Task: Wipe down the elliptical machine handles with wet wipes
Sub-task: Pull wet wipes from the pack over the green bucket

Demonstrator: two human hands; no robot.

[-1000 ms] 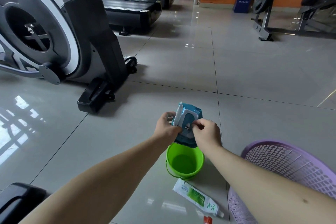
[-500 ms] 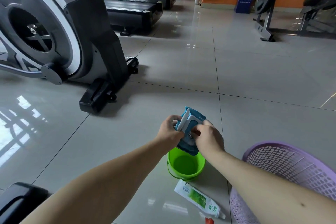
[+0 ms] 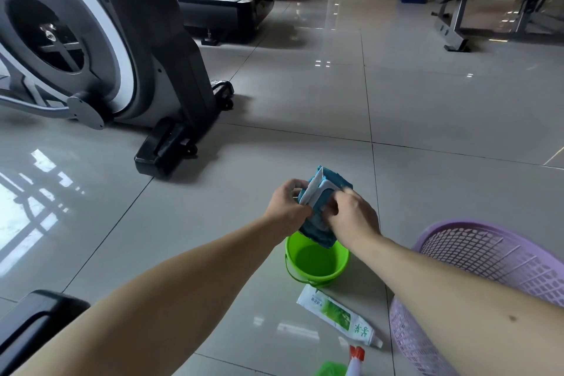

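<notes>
My left hand (image 3: 288, 203) grips the wet wipes pack (image 3: 337, 182) by its left edge, thumb in front and fingers curled behind. My right hand (image 3: 351, 217) is bent over the face of the pack with its fingers curled into the opening. They hide what is under them, so I cannot tell whether a wipe is pinched. A second ago the opening faced me and the right fingertips only nipped at it. Since then the pack has turned, the right hand has closed in over it, and both hands have drifted slightly right.

The pack is teal and soft, creased at its lower end, with a pale rounded frame on its face. Its white lid flap (image 3: 311, 189) stands open, seen almost edge-on. I hold it in the air directly above the green bucket (image 3: 341, 267), its bottom corner overlapping the bucket's far rim from my view.

Just in front of the bucket a white and green tube (image 3: 335, 314) lies flat on the tiles. Nearer to me than the tube is an orange-tipped spray nozzle (image 3: 355, 356). To the bucket's right is a purple mesh basket (image 3: 488, 268), partly behind my right forearm. Beyond the bucket to the left, well apart from it, is the elliptical machine (image 3: 122, 40), its foot the nearest part, with treadmills (image 3: 219, 0) behind it. Open grey floor (image 3: 427, 116) runs from the bucket to a weight rack (image 3: 454, 0) far right.
</notes>
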